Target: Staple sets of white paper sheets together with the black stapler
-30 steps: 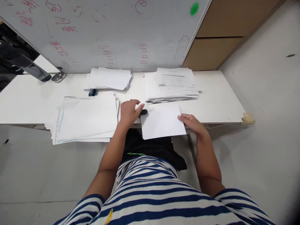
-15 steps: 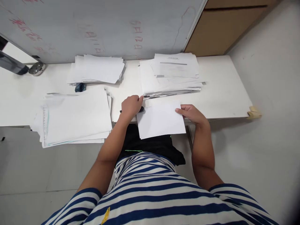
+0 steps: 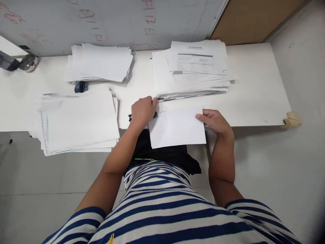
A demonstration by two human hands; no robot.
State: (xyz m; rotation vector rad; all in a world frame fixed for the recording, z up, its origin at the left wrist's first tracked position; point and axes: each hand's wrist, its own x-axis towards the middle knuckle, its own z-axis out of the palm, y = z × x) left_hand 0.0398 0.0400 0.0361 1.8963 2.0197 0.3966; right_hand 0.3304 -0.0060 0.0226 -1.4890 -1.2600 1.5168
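Note:
My left hand is closed over a small black stapler, most of which the hand hides. The stapler's dark end sits at the upper left corner of a white sheet of paper. Pinched between thumb and fingers, the sheet's right edge is in my right hand. The paper reaches out past the front edge of the table. Just behind it lies a thick stack of papers, with a printed form on top.
On the white table, a large paper stack overhangs the front edge at left. Another stack is behind it, with a dark blue object between them. A whiteboard stands at the back. Tan tape covers the right corner.
The view has shifted slightly, so the far stacks sit higher in it. Both hands keep their grip, with the stapler still at the paper's corner.

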